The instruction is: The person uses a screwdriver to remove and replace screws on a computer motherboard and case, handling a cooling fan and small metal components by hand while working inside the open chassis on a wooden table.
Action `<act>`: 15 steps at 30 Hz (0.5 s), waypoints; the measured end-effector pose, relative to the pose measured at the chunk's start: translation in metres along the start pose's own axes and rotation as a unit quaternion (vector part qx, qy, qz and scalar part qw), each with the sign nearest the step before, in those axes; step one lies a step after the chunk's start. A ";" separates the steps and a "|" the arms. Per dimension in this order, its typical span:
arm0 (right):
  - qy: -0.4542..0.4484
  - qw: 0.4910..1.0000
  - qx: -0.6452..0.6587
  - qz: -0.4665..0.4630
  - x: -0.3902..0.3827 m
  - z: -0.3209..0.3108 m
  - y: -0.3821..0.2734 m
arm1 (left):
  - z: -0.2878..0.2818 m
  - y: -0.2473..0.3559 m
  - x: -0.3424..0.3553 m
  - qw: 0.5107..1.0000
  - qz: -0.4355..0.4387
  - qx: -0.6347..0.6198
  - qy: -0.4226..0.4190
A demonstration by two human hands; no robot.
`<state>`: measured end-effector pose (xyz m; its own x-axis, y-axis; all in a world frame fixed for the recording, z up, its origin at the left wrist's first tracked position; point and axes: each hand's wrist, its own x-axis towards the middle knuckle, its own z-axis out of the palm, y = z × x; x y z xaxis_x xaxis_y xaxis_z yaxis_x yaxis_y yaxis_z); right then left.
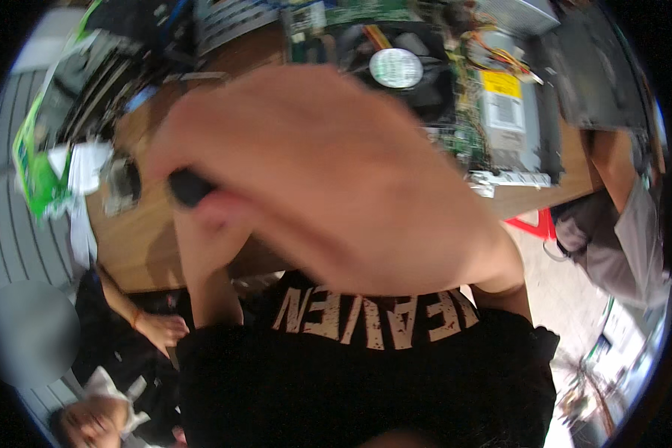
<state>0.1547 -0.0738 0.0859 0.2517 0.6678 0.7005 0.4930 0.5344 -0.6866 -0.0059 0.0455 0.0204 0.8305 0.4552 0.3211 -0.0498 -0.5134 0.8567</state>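
Note:
My right hand is raised close to the camera and fills the middle of the view, smeared by motion. Its forearm rises from the right side of my black shirt. Between its curled finger and thumb shows a small black object with a rounded end; the rest of it is hidden in the grip. My left hand is behind and below the right one, mostly covered, so its fingers cannot be made out. Beyond my hands lies an opened computer unit with green circuit boards and a black part bearing a round pale label.
A metal drive with a yellow and white label and loose coloured wires sit at the far right of the wooden table. Left are a green-edged bag and a clear plastic piece. Another person's hand is at lower left; another person's arm is right.

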 end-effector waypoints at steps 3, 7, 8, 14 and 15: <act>-0.075 0.996 -0.046 -0.032 0.010 -0.021 0.000 | 0.002 0.004 0.006 1.000 0.015 0.009 0.017; -0.124 0.987 -0.092 -0.054 0.023 -0.034 -0.005 | 0.008 0.025 0.008 0.998 0.002 0.057 0.039; -0.128 0.986 -0.101 -0.039 0.024 -0.034 -0.007 | 0.011 0.029 0.011 0.996 0.016 0.065 0.052; -0.114 0.989 -0.051 0.078 0.008 -0.025 -0.022 | 0.018 0.039 0.013 0.996 -0.016 0.054 0.071; -0.119 0.988 -0.016 0.095 0.006 -0.024 -0.022 | 0.016 0.038 0.012 0.997 -0.022 0.042 0.067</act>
<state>0.1651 -0.0943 0.1100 0.1405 0.8600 0.4905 0.4824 0.3732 -0.7925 0.0112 0.0194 0.0503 0.7487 0.5687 0.3406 0.0357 -0.5477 0.8359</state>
